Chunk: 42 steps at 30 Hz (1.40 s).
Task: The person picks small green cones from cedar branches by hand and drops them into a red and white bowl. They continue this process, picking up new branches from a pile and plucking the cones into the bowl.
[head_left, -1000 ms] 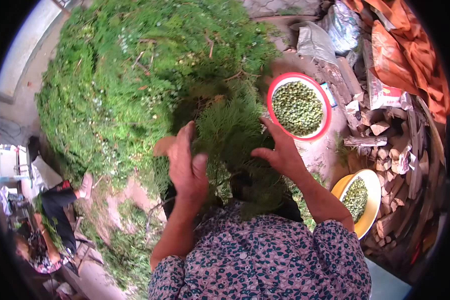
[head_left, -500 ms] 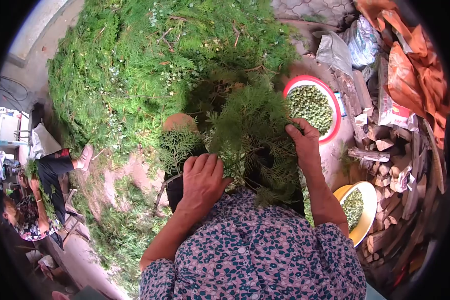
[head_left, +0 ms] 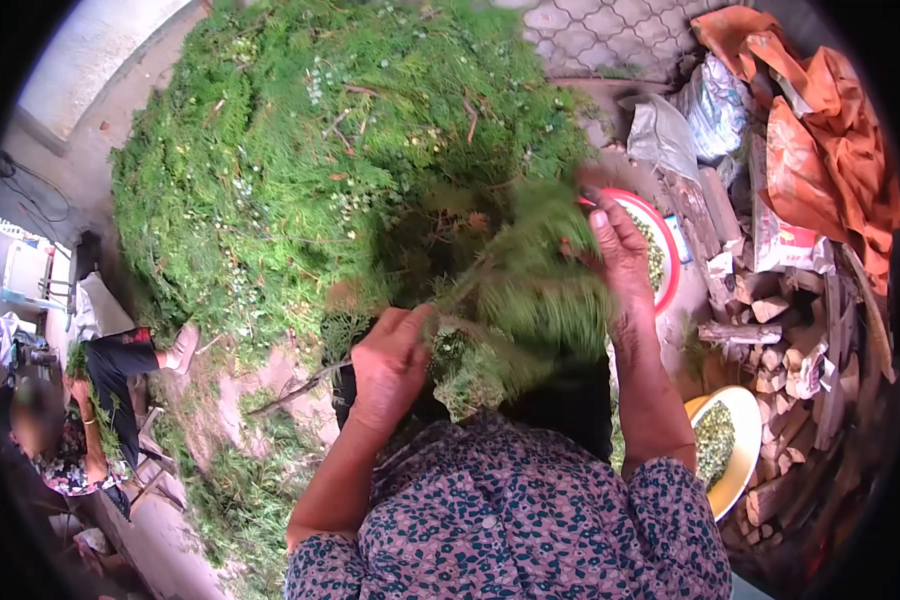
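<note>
My left hand [head_left: 390, 365] is closed round the woody stem of a leafy evergreen branch [head_left: 345, 372]. Its feathery foliage [head_left: 550, 310], blurred by motion, spreads over my lap towards the right. At the right edge of that foliage is my right hand [head_left: 622, 250], fingers curled; whatever they hold cannot be made out. Just beyond it stands a white basin with a red rim [head_left: 672, 265], partly hidden by the hand and holding small green berries [head_left: 654, 252].
A large heap of green branches [head_left: 260, 170] lies ahead. A yellow basin [head_left: 745, 450] with green berries is by my right elbow. Stacked firewood [head_left: 770, 350], sacks [head_left: 660, 135] and an orange cloth [head_left: 815, 150] line the right. At left sits another person [head_left: 90, 430] handling greenery.
The branch has swung and its foliage has shifted right and blurred. My left hand has turned, now gripping the stem. My right hand has moved slightly up, covering part of the red-rimmed basin.
</note>
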Motion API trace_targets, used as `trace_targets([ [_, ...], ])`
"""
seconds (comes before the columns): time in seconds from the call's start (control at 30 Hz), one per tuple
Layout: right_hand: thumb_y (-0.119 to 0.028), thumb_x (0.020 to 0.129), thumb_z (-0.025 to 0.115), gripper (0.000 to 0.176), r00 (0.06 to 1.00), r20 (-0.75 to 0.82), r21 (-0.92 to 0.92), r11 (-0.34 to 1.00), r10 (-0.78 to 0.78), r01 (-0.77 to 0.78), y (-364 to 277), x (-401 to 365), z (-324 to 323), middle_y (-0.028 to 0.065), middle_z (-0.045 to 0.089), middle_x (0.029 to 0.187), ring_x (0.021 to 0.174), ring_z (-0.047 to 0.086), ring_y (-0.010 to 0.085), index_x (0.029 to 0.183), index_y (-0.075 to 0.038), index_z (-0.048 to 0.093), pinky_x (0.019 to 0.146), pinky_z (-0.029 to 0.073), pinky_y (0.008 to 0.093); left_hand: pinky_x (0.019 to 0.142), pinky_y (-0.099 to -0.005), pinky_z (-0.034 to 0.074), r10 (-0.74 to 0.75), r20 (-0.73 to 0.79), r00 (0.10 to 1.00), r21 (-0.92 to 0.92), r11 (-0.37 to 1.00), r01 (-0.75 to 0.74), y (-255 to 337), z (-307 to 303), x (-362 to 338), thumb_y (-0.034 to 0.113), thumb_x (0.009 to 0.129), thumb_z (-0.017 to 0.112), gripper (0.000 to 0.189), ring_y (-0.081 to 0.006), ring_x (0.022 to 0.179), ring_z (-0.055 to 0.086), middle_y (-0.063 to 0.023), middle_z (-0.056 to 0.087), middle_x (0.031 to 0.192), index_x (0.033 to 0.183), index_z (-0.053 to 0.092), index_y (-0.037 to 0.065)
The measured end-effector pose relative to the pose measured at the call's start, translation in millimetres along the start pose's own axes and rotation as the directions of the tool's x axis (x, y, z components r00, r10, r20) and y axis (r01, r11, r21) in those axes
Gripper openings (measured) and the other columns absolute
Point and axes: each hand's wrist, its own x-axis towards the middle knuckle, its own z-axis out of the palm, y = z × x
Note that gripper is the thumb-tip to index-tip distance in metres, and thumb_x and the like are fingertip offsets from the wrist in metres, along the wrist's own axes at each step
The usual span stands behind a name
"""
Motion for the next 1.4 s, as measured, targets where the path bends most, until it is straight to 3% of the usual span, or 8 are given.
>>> trace_targets([
  [0.2, -0.012, 0.087, 0.055, 0.026, 0.993, 0.067, 0.05, 0.994, -0.097, 0.093, 23, 17, -3, 0.0043, 0.061, 0.092, 0.076, 0.059, 0.0122, 0.111, -0.003, 0.055, 0.065, 0.049, 0.0243, 0.051, -0.0224, 0.038, -0.689, 0.198, 0.697, -0.676, 0.419, 0.606, 13, -61, 48, 0.018, 0.078, 0.068, 0.015, -0.0097, 0.054, 0.051, -0.0022, 0.061, 0.067, 0.071, 0.061, 0.007],
  [0.4, -0.01, 0.087, 0.056, 0.024, 0.97, 0.225, 0.03, 0.994, 0.096, -0.105, 58, 13, 8, 0.0045, 0.062, 0.088, 0.074, 0.059, 0.0133, 0.108, -0.001, 0.057, 0.062, 0.049, 0.0248, 0.039, -0.0195, 0.031, -0.756, 0.268, 0.597, -0.847, 0.111, 0.52, 0, -73, 55, 0.021, 0.077, 0.069, 0.017, -0.0084, 0.05, 0.049, -0.0026, 0.061, 0.068, 0.081, 0.057, 0.011],
  [0.63, -0.02, 0.089, 0.053, 0.041, 0.892, 0.396, 0.259, 0.906, 0.217, -0.336, 46, -5, 30, 0.0036, 0.046, 0.125, 0.098, 0.051, 0.0135, 0.126, -0.005, 0.044, 0.079, 0.048, 0.0332, 0.05, -0.0247, 0.039, -0.808, 0.267, 0.526, -0.857, 0.051, 0.513, -10, -54, 49, 0.025, 0.078, 0.068, 0.02, -0.011, 0.059, 0.05, 0.001, 0.057, 0.074, 0.088, 0.061, 0.009],
  [0.7, -0.02, 0.089, 0.053, 0.044, 0.88, 0.474, -0.137, 0.985, -0.03, 0.108, 77, 6, 13, 0.0044, 0.035, 0.134, 0.104, 0.049, 0.0173, 0.129, -0.007, 0.04, 0.081, 0.048, 0.0354, 0.049, -0.0256, 0.04, -0.806, 0.271, 0.526, -0.837, 0.072, 0.542, -12, -47, 47, 0.026, 0.079, 0.067, 0.022, -0.0122, 0.057, 0.049, -0.0001, 0.055, 0.074, 0.088, 0.06, 0.008],
  [0.8, -0.002, 0.081, 0.056, 0.036, 0.835, 0.55, 0.509, 0.799, -0.017, -0.32, 72, 8, 32, 0.0068, 0.056, 0.106, 0.089, 0.057, 0.019, 0.116, -0.007, 0.052, 0.076, 0.049, 0.0302, 0.045, -0.0263, 0.039, -0.836, 0.242, 0.493, -0.877, 0.029, 0.48, -17, -34, 40, 0.025, 0.078, 0.068, 0.021, -0.0133, 0.053, 0.048, -0.0005, 0.054, 0.073, 0.086, 0.057, 0.009],
  [1.2, -0.007, 0.083, 0.058, 0.019, 0.939, 0.323, 0.398, 0.883, 0.118, -0.248, 51, 32, 24, 0.0064, 0.063, 0.079, 0.064, 0.06, 0.0156, 0.102, -0.003, 0.06, 0.056, 0.05, 0.0289, 0.038, -0.0205, 0.034, -0.735, 0.273, 0.62, -0.935, -0.05, 0.352, -40, -53, 32, 0.031, 0.085, 0.058, 0.026, -0.0069, 0.045, 0.04, 0.0007, 0.051, 0.065, 0.091, 0.054, 0.006],
  [1.27, -0.009, 0.084, 0.058, 0.019, 0.923, 0.356, 0.337, 0.9, 0.15, -0.276, 68, 41, 14, 0.0072, 0.063, 0.081, 0.066, 0.061, 0.016, 0.101, -0.003, 0.06, 0.058, 0.051, 0.0294, 0.037, -0.0199, 0.033, -0.584, 0.48, 0.655, -0.859, -0.463, 0.216, -81, -59, 17, 0.029, 0.087, 0.053, 0.027, -0.0057, 0.042, 0.037, 0.0024, 0.046, 0.058, 0.104, 0.054, 0.007],
  [1.4, -0.01, 0.085, 0.057, 0.018, 0.909, 0.35, 0.267, 0.906, 0.225, -0.328, 86, 44, 7, 0.0066, 0.062, 0.081, 0.067, 0.06, 0.0155, 0.102, -0.003, 0.059, 0.059, 0.05, 0.0289, 0.034, -0.0202, 0.035, -0.815, 0.25, 0.522, -0.968, -0.202, 0.148, -62, -84, 23, 0.035, 0.088, 0.053, 0.033, -0.0068, 0.032, 0.032, 0.0054, 0.036, 0.043, 0.107, 0.047, 0.009],
])
